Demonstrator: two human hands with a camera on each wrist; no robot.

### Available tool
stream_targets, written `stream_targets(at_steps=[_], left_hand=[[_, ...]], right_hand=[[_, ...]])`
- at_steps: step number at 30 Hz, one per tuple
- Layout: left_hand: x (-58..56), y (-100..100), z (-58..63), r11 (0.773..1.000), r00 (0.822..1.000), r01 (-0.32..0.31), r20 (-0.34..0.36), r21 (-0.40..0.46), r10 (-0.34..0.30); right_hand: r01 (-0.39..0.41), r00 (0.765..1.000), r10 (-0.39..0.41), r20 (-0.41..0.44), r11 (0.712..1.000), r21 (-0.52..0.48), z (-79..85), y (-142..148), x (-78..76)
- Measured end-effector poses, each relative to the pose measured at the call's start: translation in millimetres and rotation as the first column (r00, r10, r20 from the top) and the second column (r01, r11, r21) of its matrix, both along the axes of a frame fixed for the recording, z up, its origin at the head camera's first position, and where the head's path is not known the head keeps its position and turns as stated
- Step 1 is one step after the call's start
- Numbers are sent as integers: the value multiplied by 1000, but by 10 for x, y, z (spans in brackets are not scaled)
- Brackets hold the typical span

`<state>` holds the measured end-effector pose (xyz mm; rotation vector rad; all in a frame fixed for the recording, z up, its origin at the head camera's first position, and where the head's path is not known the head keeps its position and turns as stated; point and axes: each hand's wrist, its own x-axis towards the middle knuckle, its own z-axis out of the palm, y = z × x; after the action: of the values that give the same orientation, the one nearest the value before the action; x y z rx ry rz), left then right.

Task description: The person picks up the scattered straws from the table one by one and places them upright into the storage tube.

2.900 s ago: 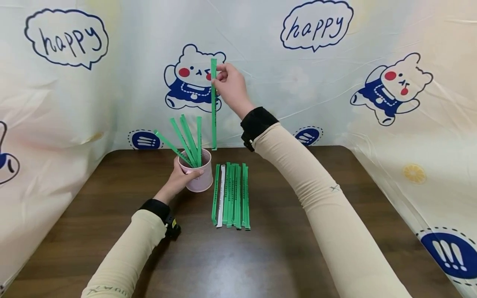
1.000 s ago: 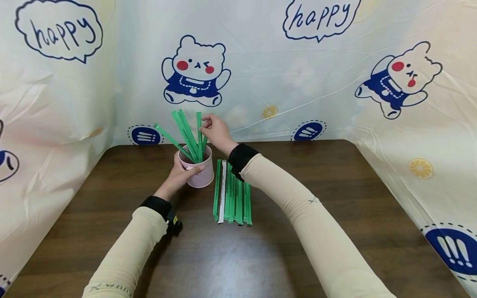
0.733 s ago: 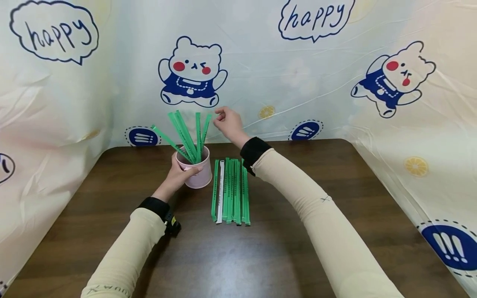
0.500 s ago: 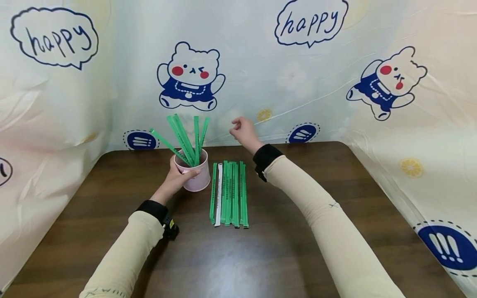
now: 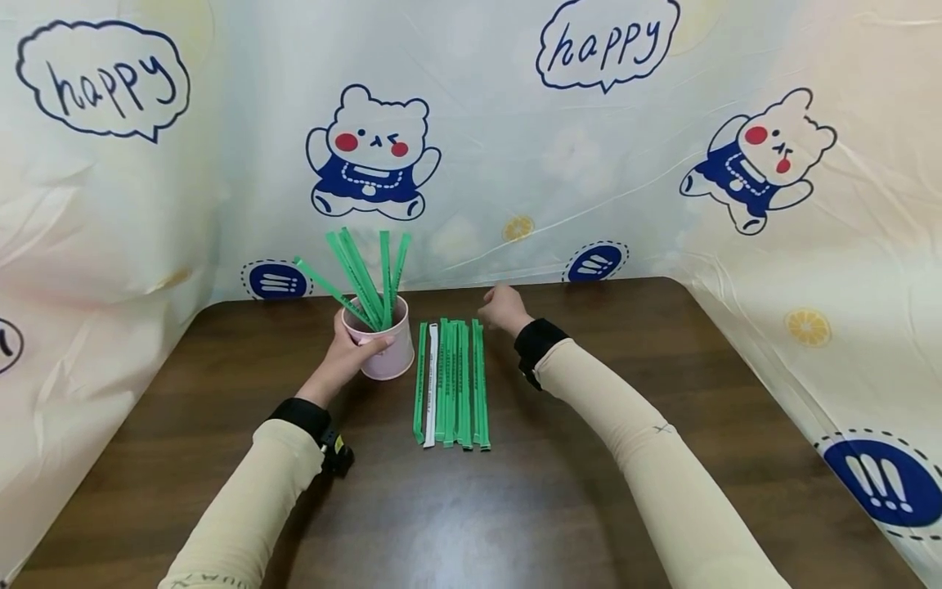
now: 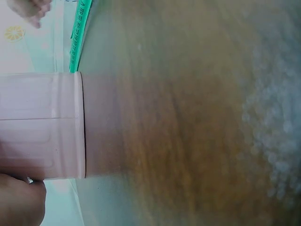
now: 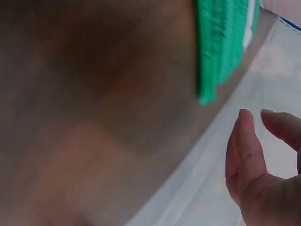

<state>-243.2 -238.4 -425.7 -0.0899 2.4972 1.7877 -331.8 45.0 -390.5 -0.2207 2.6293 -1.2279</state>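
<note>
My left hand [image 5: 346, 353] grips a pale pink cup [image 5: 390, 352] on the table, its thumb over the near side below the rim. Several long green wrapped sticks [image 5: 360, 274], like paper-wrapped straws, stand in the cup and lean different ways. In the left wrist view the cup [image 6: 42, 117] fills the left side. Right of it lies a row of more green wrapped sticks [image 5: 462, 384] with a white one [image 5: 431, 384] among them. My right hand [image 5: 504, 309] is just beyond the row's far right end. In the right wrist view its thumb and fingertips [image 7: 246, 122] stand apart, holding nothing.
The brown wooden table [image 5: 471, 523] ends at a rounded back edge. A printed curtain [image 5: 515, 147] hangs behind it and along both sides. Each wrist wears a black band [image 5: 540, 339].
My right hand put a green wrapped stick into the cup, let go, then moved right and down to the row's far end. My left hand has stayed on the cup.
</note>
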Motion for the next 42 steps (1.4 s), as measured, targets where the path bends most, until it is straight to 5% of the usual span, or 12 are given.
stream_targets(at_steps=[6, 18, 31, 42], left_hand=[[-14, -6, 23, 1000, 1000, -8, 2, -8, 8], [-30, -34, 7, 1000, 1000, -13, -25, 8, 13], [-7, -2, 14, 1000, 999, -3, -32, 11, 3], [10, 3, -2, 1000, 999, 5, -35, 16, -5]], right_hand=[[11, 996, -13, 89, 1000, 15, -147, -11, 28], [-16, 997, 9, 71, 995, 95, -344, -70, -40], [65, 995, -76, 68, 986, 151, -330, -139, 14], [100, 983, -92, 160, 994, -42, -322, -55, 12]])
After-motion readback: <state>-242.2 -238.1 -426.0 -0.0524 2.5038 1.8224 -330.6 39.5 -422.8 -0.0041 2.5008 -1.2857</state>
